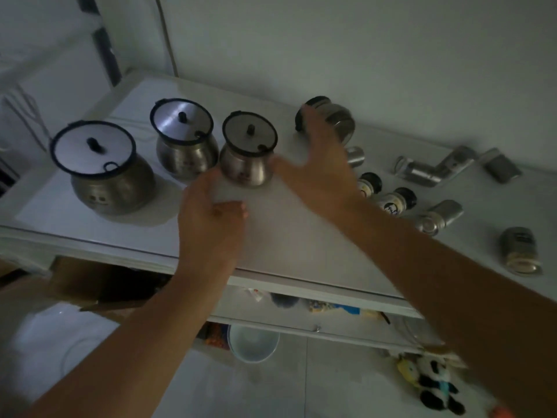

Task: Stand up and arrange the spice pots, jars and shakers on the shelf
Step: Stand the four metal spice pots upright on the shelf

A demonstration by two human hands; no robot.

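Three brushed-steel pots stand upright in a row on the smooth white shelf point(280, 236): a large pot point(105, 182), a middle pot point(185, 149) and a small pot point(245, 164). Each is round-bellied, with a flat dark-rimmed lid and a black knob. Behind them to the right, a fourth pot point(334, 120) of the same make lies on its side. Its long axis runs along the shelf, with the lid facing left and the base facing right.

The right hand point(319, 167) has its fingers spread wide, with the tips at that pot's lid rim. The left hand point(211, 218) is just in front of the small pot, fingers curled in and holding nothing, the thumb stretched toward the pot.

Farther right, cylindrical steel shakers point(434, 173) and black-capped glass jars point(398, 200) lie toppled at assorted angles.
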